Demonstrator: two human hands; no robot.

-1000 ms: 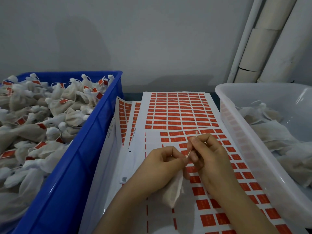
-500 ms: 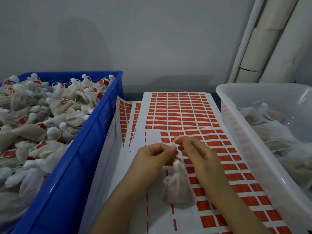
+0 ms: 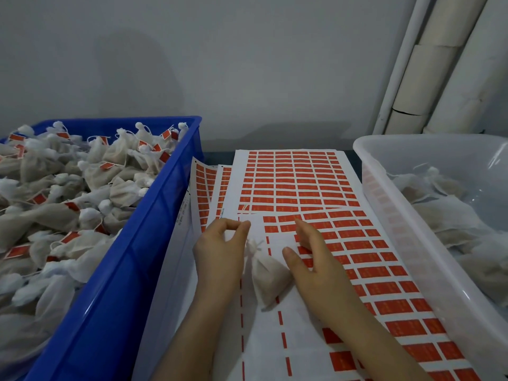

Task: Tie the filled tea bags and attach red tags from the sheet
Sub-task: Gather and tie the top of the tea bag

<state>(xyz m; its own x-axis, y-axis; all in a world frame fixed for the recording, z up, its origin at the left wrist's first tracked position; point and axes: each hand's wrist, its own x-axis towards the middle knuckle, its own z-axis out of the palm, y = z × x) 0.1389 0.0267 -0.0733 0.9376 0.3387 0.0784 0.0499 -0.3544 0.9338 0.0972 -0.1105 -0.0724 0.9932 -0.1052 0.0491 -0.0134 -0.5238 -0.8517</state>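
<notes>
The lane of tag sheets [image 3: 288, 182] beyond the hands was hemmed by the blue crate [image 3: 132, 270] and clear bin [image 3: 390, 215].

left hand [image 3: 220, 251] pinches thumb to forefinger; right hand [image 3: 316, 268] spread, fingers relaxed.

Grey wall [image 3: 192, 64] behind; white pipes [image 3: 439, 64] at right corner.

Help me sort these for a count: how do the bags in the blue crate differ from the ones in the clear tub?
The bags in the blue crate are cinched at the neck, and many carry red tags; those in the clear tub show no tags and mostly lie slack. The blue crate is heaped to its rim; the clear tub is only partly filled. Both hold white mesh bags.
</notes>
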